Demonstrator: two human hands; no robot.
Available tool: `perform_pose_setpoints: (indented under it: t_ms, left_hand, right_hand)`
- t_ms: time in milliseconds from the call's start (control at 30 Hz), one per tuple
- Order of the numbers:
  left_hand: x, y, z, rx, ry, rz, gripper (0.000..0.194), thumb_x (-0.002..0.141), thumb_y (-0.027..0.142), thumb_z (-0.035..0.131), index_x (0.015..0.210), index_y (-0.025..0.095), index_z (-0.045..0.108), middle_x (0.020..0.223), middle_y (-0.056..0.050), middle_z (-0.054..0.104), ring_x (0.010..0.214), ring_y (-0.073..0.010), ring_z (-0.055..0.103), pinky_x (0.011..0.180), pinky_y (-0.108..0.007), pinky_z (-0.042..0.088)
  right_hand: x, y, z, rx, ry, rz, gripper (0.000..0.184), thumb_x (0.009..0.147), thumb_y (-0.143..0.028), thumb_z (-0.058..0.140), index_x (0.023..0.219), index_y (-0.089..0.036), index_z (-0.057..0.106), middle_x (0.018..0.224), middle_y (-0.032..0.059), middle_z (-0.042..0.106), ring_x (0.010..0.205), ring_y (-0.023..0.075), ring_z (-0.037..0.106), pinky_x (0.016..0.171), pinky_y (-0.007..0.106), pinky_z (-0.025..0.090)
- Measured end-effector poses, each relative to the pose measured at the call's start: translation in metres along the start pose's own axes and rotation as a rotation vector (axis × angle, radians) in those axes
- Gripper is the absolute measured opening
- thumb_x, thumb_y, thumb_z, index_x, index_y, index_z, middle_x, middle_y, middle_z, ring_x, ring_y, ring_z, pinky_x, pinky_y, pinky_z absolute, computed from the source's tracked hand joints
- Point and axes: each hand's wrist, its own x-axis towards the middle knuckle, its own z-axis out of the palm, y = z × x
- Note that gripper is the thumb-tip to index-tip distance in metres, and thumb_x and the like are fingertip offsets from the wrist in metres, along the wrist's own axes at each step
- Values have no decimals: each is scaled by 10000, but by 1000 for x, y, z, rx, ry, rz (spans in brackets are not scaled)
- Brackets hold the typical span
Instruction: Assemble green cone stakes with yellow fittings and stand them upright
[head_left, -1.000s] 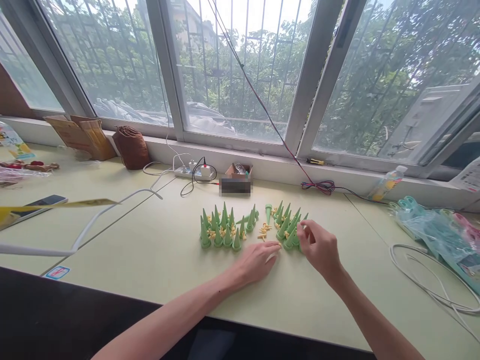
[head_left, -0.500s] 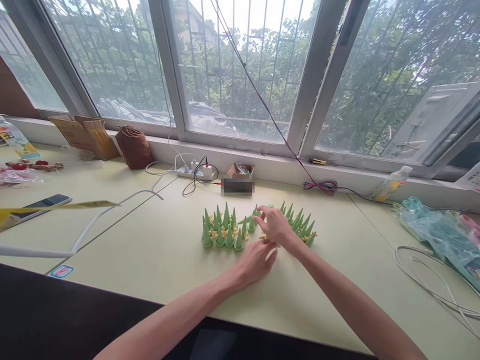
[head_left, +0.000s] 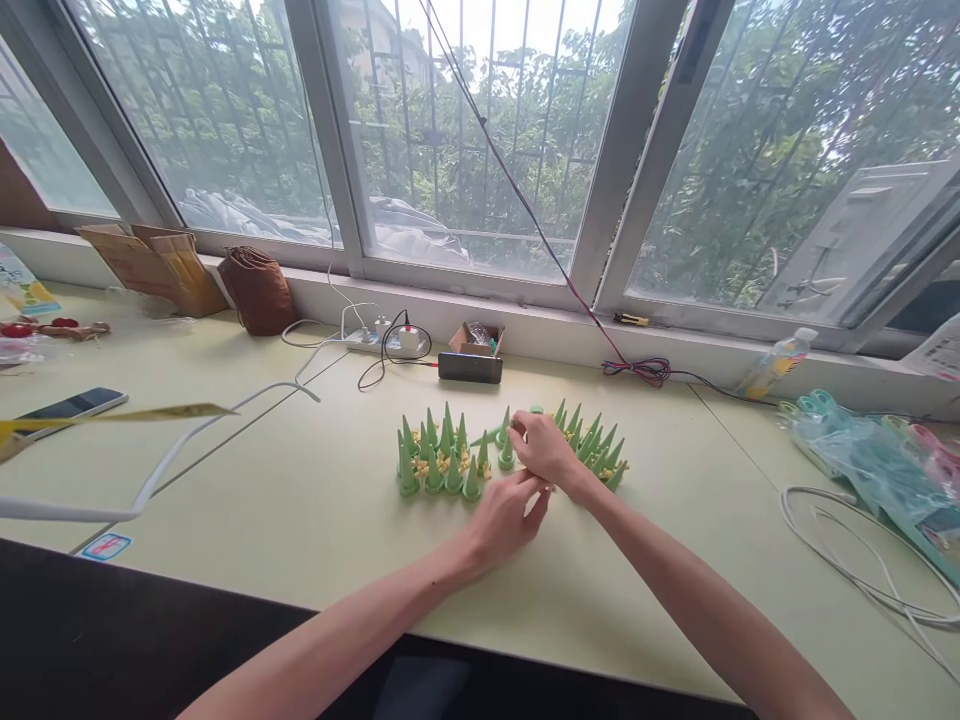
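Observation:
Two clusters of small green cones stand on the pale green table (head_left: 315,500). The left cluster (head_left: 439,460) stands upright in rows, the right cluster (head_left: 596,445) leans more loosely. Small yellow pieces (head_left: 442,463) lie scattered among them. My right hand (head_left: 544,450) sits between the clusters, fingers curled on a green cone (head_left: 507,455) at the left cluster's right edge. My left hand (head_left: 510,512) rests just below it, fingers bent and pinched near the right hand; what it holds is hidden.
A white cable (head_left: 187,440) and a phone (head_left: 71,405) lie to the left. A power strip (head_left: 382,340), a small black box (head_left: 470,367) and a brown pouch (head_left: 255,290) sit by the windowsill. Plastic bags (head_left: 870,450), white cord (head_left: 847,560) and a bottle (head_left: 772,365) lie right.
My right hand moved left from the right cluster to the gap between the clusters and closed on a cone. My left hand lifted slightly toward it.

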Motion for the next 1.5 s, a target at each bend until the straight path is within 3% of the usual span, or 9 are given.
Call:
perform_pose_setpoints:
  t_ms: [133,267,367,533,767,900,1000,1267,1500]
  left_hand:
    - [0,0,0,-49,151,9,144,924,152,454,959,181,591,814,-12,594,477,-62,434,506,-211,384]
    - [0,0,0,-126,311,-49,200,931,205,470,1131,195,484,1027,-59,532,528,-50,478,497,-202,409]
    - [0,-1,0,-157,225,-131,328,928,262,492,1244,212,420,1147,-93,521,532,-50,491,503,-218,425]
    - [1,-2,1,-254,25,-300,276,931,377,490,1142,200,498,805,-2,584,493,-85,451,480,-224,369]
    - [4,3,-4,-319,-33,-395,266,841,430,595,834,183,495,702,47,525,419,-40,363,472,-214,294]
    - [2,5,-4,-316,-52,-382,222,832,388,596,856,184,510,711,41,550,419,-46,383,469,-212,293]
    - [1,5,-3,-303,-55,-363,198,838,368,583,853,182,514,696,36,555,425,-56,383,456,-214,270]
    - [-1,-1,1,-267,-40,-343,154,819,313,598,812,183,515,550,62,482,423,-78,380,467,-226,277]
    - [0,3,-1,-281,-79,-326,136,815,291,588,862,170,546,594,43,494,447,-80,383,469,-232,280]
  right_hand:
    - [-8,-2,-19,4,62,-12,171,901,-178,465,738,-176,516,687,2,600,580,112,479,583,226,349]
    - [-17,-5,-44,-8,-3,-32,234,875,-175,460,646,-197,420,560,-39,486,508,102,381,517,228,286]
    - [-23,-9,-59,20,-38,-54,248,866,-178,464,629,-199,392,544,-48,464,507,98,363,520,225,283]
    - [-26,-12,-66,47,-92,-97,267,889,-226,471,631,-196,407,553,-47,491,520,99,371,535,226,291]
    - [4,-3,-56,-17,-101,-39,395,993,-356,373,722,-170,593,611,7,610,568,125,489,581,242,337]
    - [27,0,-42,-132,-102,50,211,951,-327,505,992,-172,643,851,52,698,799,163,604,702,243,393]
    - [40,-3,-28,-151,-136,76,271,891,-313,617,1121,-169,622,1003,89,692,972,202,601,779,261,405]
    - [58,-5,-2,-134,-272,201,212,850,-268,677,1008,-129,656,952,123,702,835,193,655,660,248,450]
    - [61,2,1,-31,-436,286,303,750,-361,782,882,-111,674,610,54,666,503,136,603,490,226,454]
